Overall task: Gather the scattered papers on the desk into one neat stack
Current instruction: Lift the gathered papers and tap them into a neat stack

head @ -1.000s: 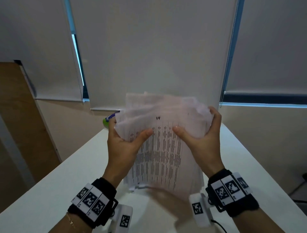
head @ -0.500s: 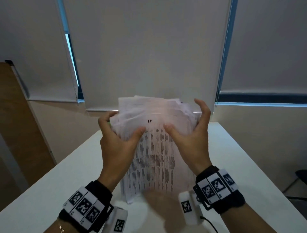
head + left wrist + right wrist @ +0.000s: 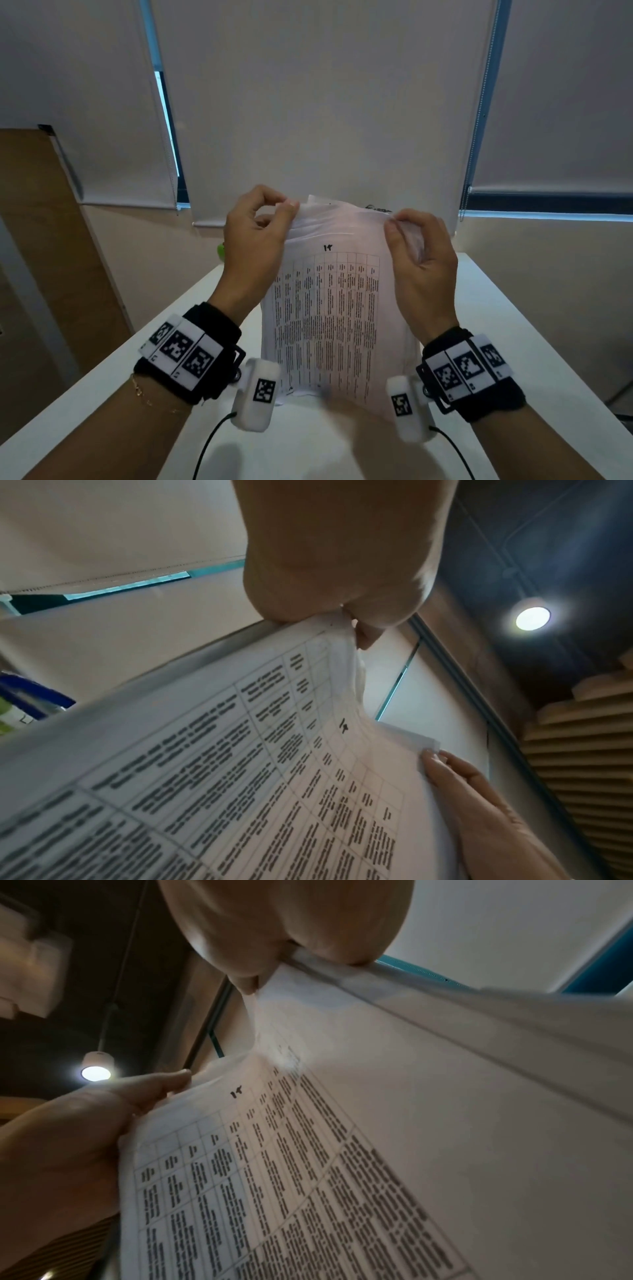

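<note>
1. The papers (image 3: 337,308) stand upright as one bundle in the centre of the head view, their lower edge down on the white counter (image 3: 513,342) between the two wrists.
2. The sheet facing the camera carries a printed table of dark text, with a small dark mark above the grid near its top.
3. The left hand (image 3: 255,240), left of centre in that view, pinches the upper left corner of the papers between thumb and curled fingers.
4. In the left wrist view the same pinch shows at top centre, with the left hand (image 3: 342,561) gripping the corner of the papers (image 3: 240,777) and the sheet bending below it.
5. The right hand (image 3: 421,260), right of centre in the head view, pinches the upper right corner, fingers curled behind the sheets.
6. In the right wrist view the right hand (image 3: 291,920) at top centre clamps the paper edge, and the papers (image 3: 377,1150) fill the lower right.
7. The top edges are uneven; some back sheets stick up above the front one.
8. Closed roller blinds (image 3: 325,102) fill the upper half of the head view.
9. A ceiling lamp (image 3: 532,618) glows at the right of the left wrist view.
</note>
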Demonstrator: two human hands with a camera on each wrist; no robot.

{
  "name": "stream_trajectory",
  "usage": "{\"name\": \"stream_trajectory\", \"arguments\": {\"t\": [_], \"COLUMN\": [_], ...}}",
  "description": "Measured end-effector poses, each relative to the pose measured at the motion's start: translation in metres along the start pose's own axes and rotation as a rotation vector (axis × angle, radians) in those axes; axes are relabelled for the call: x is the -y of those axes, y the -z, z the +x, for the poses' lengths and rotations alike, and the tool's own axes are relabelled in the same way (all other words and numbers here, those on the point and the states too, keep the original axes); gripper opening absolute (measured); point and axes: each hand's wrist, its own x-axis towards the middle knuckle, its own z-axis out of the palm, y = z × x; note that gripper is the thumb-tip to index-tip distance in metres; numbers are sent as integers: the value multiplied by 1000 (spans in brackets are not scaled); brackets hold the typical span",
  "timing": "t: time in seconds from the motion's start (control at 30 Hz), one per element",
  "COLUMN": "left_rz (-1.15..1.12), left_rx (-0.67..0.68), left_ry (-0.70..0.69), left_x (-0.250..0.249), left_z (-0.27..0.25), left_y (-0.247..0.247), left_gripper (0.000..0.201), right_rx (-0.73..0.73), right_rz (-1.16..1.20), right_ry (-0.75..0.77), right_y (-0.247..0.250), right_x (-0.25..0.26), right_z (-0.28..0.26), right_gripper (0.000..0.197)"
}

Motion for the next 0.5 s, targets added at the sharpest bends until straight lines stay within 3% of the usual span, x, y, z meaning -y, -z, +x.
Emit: {"name": "stream_trajectory", "arguments": {"t": [0.17, 0.23, 0.3, 0.37, 0.43, 0.5], "left_rz": [-69, -81, 83, 220, 237, 230], "left_rx": [-117, -24, 141, 275, 313, 268], "left_ry": [116, 117, 1, -54, -71, -98], "left_x": [13, 13, 10, 9, 9, 13], "left_z": [2, -2, -4, -2, 1, 0], "left_y": [4, 9, 15, 19, 16, 9], "left_gripper": [19, 7, 44, 61, 50, 26], "right_rx": [-37, -25, 9, 47, 86, 127], "right_rz": [106, 142, 155, 137, 116, 76], "right_ry": [-126, -156, -163, -132, -111, -78], "right_y": [4, 5, 6, 5, 5, 2], "right_x": [-5, -4, -5, -4, -1, 0], "right_z": [3, 4, 4, 3, 1, -2], "right_gripper": [6, 11, 12, 13, 21, 42]}}
